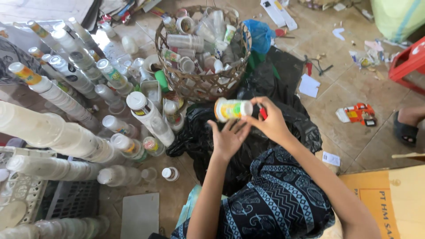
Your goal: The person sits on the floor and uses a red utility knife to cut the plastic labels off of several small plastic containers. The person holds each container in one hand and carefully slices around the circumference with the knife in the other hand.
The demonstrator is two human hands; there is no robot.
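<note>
- Holding one small white bottle [232,109] over a black plastic bag [248,132], the right hand [271,124] grips its cap end, also pinching one red tool [263,113].
- Left hand [226,138] half open, fingertips under the bottle.
- One woven basket [208,86] of cups sits beyond.

Stacked cup columns [66,102] crowd the floor to the left, and the woven basket [201,84] blocks straight ahead. Open tiled floor [345,84] lies to the right, past the black bag [265,88].
</note>
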